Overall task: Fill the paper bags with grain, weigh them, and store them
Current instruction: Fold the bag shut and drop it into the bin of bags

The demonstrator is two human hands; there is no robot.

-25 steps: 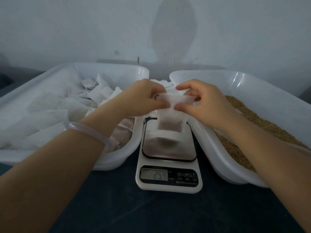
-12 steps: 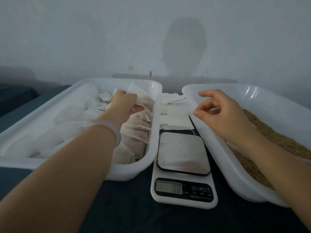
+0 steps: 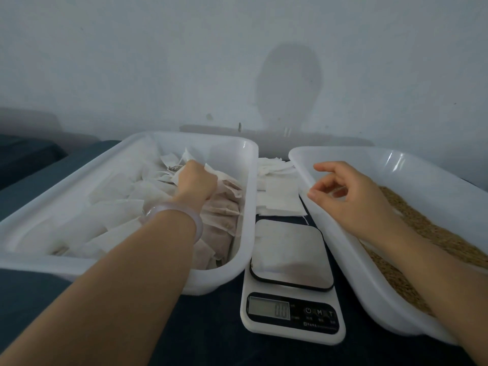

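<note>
Many filled bags (image 3: 224, 207) lie in the left tub (image 3: 248, 154); the left hand (image 3: 196, 180) curls down onto them (whether it grips 1 is hidden). The scale (image 3: 290, 252) is bare, so another round seems due: empty bags (image 3: 280, 199) wait behind it, grain (image 3: 422, 228) in the right tub (image 3: 317, 154). The right hand (image 3: 351, 191) hovers over that rim, fingers loosely curled, empty; the lane between tubs is narrow.

Two white tubs: left tub (image 3: 126, 140) and right tub (image 3: 343, 154). One scale (image 3: 290, 313). Two hands: left hand (image 3: 196, 180), right hand (image 3: 348, 191). One bracelet (image 3: 171, 210). One heap of grain (image 3: 422, 228). One stack of empty bags (image 3: 280, 199), sheets uncountable. Many filled bags (image 3: 221, 207), overlapping, too jumbled for a tally.
</note>
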